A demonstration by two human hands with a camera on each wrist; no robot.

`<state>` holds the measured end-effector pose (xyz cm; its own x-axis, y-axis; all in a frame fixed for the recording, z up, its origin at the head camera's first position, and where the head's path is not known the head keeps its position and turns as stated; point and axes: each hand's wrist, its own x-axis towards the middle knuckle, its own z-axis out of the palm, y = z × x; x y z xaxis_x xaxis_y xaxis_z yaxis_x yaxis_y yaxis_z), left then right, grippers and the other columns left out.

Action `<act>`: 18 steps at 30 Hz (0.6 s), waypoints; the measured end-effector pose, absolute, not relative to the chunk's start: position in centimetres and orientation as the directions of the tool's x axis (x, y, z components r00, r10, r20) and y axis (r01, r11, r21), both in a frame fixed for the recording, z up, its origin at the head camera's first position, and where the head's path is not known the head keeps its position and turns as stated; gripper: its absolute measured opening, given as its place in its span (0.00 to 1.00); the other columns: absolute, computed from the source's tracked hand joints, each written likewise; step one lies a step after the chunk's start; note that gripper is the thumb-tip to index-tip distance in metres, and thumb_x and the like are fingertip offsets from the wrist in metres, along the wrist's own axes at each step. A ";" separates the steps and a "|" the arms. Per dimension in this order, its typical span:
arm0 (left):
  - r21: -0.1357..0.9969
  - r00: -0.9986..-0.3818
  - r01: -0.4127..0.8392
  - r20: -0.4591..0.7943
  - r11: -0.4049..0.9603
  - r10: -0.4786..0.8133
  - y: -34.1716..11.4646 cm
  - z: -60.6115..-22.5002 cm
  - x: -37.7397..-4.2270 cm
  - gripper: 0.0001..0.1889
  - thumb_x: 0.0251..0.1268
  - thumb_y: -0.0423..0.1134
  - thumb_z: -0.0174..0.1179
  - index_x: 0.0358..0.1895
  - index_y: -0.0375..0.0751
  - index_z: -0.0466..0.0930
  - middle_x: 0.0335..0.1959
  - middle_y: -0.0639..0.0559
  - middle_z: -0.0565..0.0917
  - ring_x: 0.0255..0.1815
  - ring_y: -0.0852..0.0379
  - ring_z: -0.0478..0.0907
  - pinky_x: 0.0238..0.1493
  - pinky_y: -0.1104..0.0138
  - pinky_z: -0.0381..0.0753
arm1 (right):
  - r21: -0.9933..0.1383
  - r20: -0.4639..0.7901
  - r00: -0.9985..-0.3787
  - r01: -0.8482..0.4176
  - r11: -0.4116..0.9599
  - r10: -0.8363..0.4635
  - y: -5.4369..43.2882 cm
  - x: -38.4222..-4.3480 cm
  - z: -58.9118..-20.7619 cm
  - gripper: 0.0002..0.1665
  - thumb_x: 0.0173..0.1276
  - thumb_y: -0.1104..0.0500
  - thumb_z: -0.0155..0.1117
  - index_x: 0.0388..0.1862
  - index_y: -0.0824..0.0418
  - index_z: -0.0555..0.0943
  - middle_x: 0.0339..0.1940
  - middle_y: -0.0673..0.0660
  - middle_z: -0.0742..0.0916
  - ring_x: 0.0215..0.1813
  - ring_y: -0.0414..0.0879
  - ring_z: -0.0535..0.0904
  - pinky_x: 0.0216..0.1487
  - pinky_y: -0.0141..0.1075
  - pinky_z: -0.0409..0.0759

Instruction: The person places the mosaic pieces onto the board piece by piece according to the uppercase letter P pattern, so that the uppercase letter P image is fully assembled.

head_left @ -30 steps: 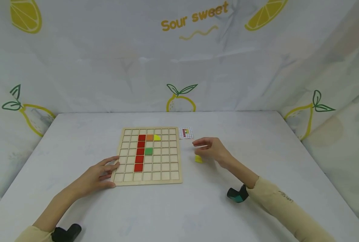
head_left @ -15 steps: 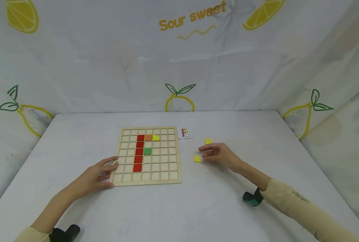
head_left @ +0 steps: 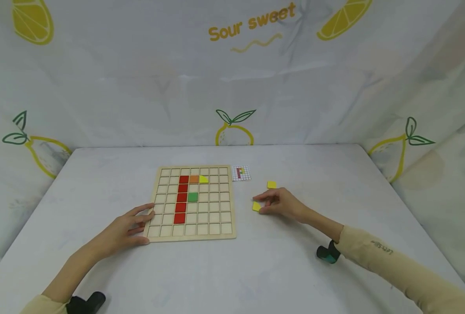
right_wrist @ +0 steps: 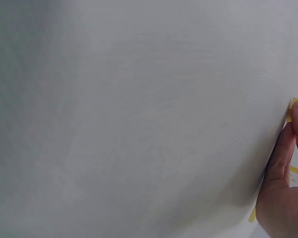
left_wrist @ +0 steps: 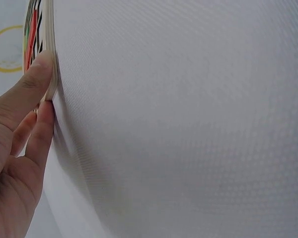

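My left hand (head_left: 128,229) rests along the left edge and near corner of a wooden grid board (head_left: 216,237), its thumb at the corner in the left wrist view. On the board, red square tiles (head_left: 181,197) form a column, with an orange tile (head_left: 194,179), a rounded yellow tile (head_left: 203,179) and a green tile (head_left: 192,197) beside it. Right of the board, my right hand (head_left: 281,204) pinches a yellow quarter-circle tile (head_left: 256,206) between thumb and finger, low over the table. In the right wrist view this yellow tile (right_wrist: 290,109) shows at the fingertips.
A small printed pattern card (head_left: 241,173) lies by the board's far right corner. Behind my right hand lies another yellow tile (head_left: 271,185). A white cloth wall with lemon prints (head_left: 234,133) stands behind the white table (head_left: 216,279).
My right hand has drawn back rightward and down, uncovering the far yellow tile, then come in to grip the quarter-circle one. My left hand stays at the board.
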<state>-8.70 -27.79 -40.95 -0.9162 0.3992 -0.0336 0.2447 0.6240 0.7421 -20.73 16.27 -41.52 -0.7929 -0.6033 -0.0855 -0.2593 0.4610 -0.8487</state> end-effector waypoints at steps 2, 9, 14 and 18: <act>0.739 -0.915 0.252 -0.027 0.624 0.402 -27.8 -41.0 -8.7 0.36 0.51 0.33 0.71 0.63 0.20 0.67 0.71 0.33 0.58 0.63 0.33 0.67 0.53 0.63 0.82 | -0.838 -0.077 -0.791 -0.280 0.469 -0.608 16.2 -20.8 -41.6 0.23 0.56 0.67 0.72 0.52 0.70 0.82 0.47 0.62 0.86 0.33 0.43 0.76 0.33 0.23 0.78; 0.737 -0.918 0.236 -0.045 0.634 0.394 -27.6 -40.7 -8.6 0.37 0.50 0.32 0.71 0.63 0.20 0.66 0.72 0.34 0.58 0.64 0.34 0.67 0.53 0.63 0.82 | -0.809 -0.055 -0.753 -0.352 0.472 -0.656 16.1 -20.9 -41.2 0.23 0.56 0.63 0.74 0.52 0.67 0.83 0.48 0.60 0.86 0.33 0.44 0.74 0.32 0.25 0.77; 0.734 -0.916 0.243 -0.041 0.635 0.398 -27.5 -40.6 -8.7 0.37 0.50 0.32 0.71 0.63 0.20 0.66 0.71 0.33 0.58 0.63 0.34 0.67 0.53 0.62 0.82 | -0.795 -0.067 -0.734 -0.370 0.480 -0.676 16.3 -21.1 -41.2 0.23 0.56 0.63 0.74 0.51 0.67 0.83 0.46 0.59 0.85 0.35 0.44 0.75 0.33 0.25 0.78; 0.739 -0.915 0.251 -0.030 0.626 0.403 -27.5 -40.5 -8.5 0.37 0.51 0.33 0.71 0.63 0.20 0.66 0.71 0.33 0.58 0.63 0.34 0.67 0.53 0.62 0.82 | -0.778 -0.070 -0.759 -0.365 0.512 -0.647 16.2 -21.0 -41.1 0.23 0.55 0.62 0.75 0.51 0.66 0.83 0.40 0.56 0.85 0.34 0.42 0.76 0.32 0.25 0.78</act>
